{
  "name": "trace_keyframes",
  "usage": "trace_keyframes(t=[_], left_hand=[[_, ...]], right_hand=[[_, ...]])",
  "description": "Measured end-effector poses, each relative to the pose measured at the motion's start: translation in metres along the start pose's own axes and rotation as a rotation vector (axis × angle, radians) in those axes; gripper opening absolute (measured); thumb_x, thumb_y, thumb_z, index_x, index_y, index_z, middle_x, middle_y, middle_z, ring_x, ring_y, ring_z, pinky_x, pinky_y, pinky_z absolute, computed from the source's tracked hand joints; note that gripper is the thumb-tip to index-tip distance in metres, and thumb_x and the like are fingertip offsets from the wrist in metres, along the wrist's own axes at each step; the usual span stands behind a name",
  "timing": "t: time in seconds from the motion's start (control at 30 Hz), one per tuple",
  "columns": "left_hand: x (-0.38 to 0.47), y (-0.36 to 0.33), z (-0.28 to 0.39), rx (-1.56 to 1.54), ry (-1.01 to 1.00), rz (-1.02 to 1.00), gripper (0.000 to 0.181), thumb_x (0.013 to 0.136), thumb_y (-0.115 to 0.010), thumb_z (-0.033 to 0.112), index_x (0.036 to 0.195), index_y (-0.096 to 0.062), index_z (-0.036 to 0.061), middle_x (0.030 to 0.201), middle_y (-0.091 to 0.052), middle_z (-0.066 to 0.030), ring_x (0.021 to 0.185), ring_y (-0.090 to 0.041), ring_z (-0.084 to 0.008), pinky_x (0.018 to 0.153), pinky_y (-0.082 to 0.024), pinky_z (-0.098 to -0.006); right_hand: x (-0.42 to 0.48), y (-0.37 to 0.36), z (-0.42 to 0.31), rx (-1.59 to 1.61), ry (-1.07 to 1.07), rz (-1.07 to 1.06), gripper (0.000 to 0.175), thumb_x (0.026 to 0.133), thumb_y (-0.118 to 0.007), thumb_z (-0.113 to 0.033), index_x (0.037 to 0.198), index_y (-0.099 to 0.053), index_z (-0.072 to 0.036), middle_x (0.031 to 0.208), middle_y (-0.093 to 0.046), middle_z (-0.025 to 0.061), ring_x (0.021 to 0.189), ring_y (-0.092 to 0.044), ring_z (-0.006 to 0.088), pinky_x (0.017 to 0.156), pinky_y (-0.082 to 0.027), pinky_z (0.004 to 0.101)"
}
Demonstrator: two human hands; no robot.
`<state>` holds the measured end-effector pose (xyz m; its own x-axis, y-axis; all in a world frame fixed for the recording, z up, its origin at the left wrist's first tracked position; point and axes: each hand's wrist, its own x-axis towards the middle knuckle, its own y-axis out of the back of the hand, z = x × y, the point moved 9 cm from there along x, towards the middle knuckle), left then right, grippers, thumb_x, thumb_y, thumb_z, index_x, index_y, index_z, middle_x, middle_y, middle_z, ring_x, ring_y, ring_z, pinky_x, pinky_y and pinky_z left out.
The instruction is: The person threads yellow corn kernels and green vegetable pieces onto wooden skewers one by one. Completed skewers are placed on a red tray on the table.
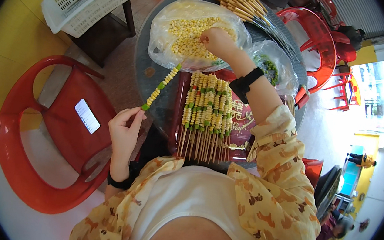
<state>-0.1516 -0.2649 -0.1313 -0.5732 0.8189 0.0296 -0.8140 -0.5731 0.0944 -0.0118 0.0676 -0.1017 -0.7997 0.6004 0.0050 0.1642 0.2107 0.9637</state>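
Observation:
My left hand (pixel 126 123) grips the lower end of a skewer (pixel 160 86) threaded with corn kernels and green vegetable pieces. That skewer tilts up and to the right, its bare tip beside the plastic bag (pixel 158 39). Inside the open bag lies a heap of loose yellow corn kernels (pixel 186 37). My right hand (pixel 219 43) is over the heap with its fingers curled; whether they hold a kernel is hidden. Many finished corn skewers (pixel 209 104) rest side by side on a dark red printed tray (pixel 241 139), their bare sticks towards me. A few carry red pieces.
The round table (pixel 144 69) also bears a smaller bag with green pieces (pixel 271 70) and a bundle of wooden-handled metal skewers (pixel 244 6). At left, a phone (pixel 87 116) lies on a red chair (pixel 72 93). A white plastic basket (pixel 95 4) stands behind it. People are at far right.

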Motion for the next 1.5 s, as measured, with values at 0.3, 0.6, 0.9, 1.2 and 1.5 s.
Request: trace_keyframes(t=[0.3, 0.6, 0.9, 1.2, 1.5], left_hand=[[-0.022, 0.0, 0.016, -0.024, 0.007, -0.024, 0.011, 0.09, -0.067, -0.002, 0.098, -0.07, -0.0074, 0.085, -0.069, -0.0083, 0.077, -0.066, -0.0118, 0.069, -0.05, -0.0221], [-0.059, -0.046, 0.068, -0.058, -0.025, -0.095, 0.01, 0.089, -0.066, -0.005, 0.097, -0.07, -0.009, 0.087, -0.068, -0.0092, 0.077, -0.065, -0.0118, 0.068, -0.05, -0.0212], [-0.095, -0.155, 0.118, -0.055, -0.142, -0.184, 0.012, 0.087, -0.064, -0.012, 0.099, -0.068, -0.0128, 0.09, -0.067, -0.0115, 0.076, -0.065, -0.0129, 0.065, -0.05, -0.021], [-0.121, -0.233, 0.141, 0.082, -0.2, -0.263, 0.017, 0.085, -0.065, -0.014, 0.102, -0.069, -0.0111, 0.088, -0.067, -0.0099, 0.074, -0.064, -0.0115, 0.063, -0.048, -0.019], [-0.119, -0.256, 0.147, 0.182, -0.25, -0.293, 0.02, 0.084, -0.065, -0.015, 0.103, -0.07, -0.0103, 0.086, -0.067, -0.0112, 0.074, -0.065, -0.0126, 0.063, -0.05, -0.02]], right_hand=[[-0.026, 0.019, -0.007, 0.009, -0.061, 0.119, 0.02, 0.077, -0.06, -0.002, 0.092, -0.072, -0.005, 0.093, -0.071, 0.0188, 0.091, -0.068, 0.0344, 0.081, -0.054, 0.043], [-0.155, 0.084, -0.004, 1.354, -0.239, 0.206, 0.018, 0.087, -0.067, 0.004, 0.104, -0.068, 0.006, 0.099, -0.072, 0.0119, 0.098, -0.07, 0.0208, 0.084, -0.057, 0.029], [-0.297, 0.11, 0.033, 2.107, -0.211, 0.308, 0.019, 0.093, -0.061, 0.004, 0.111, -0.067, 0.007, 0.107, -0.07, 0.0158, 0.102, -0.069, 0.0226, 0.091, -0.057, 0.0298], [-0.366, 0.119, 0.087, 2.129, -0.19, 0.435, 0.019, 0.093, -0.061, 0.005, 0.111, -0.067, 0.007, 0.111, -0.07, 0.0175, 0.106, -0.068, 0.025, 0.093, -0.057, 0.0311], [-0.371, 0.121, 0.105, 2.077, -0.207, 0.487, 0.019, 0.093, -0.062, 0.003, 0.11, -0.068, 0.004, 0.112, -0.069, 0.0152, 0.104, -0.068, 0.0202, 0.091, -0.057, 0.0276]])
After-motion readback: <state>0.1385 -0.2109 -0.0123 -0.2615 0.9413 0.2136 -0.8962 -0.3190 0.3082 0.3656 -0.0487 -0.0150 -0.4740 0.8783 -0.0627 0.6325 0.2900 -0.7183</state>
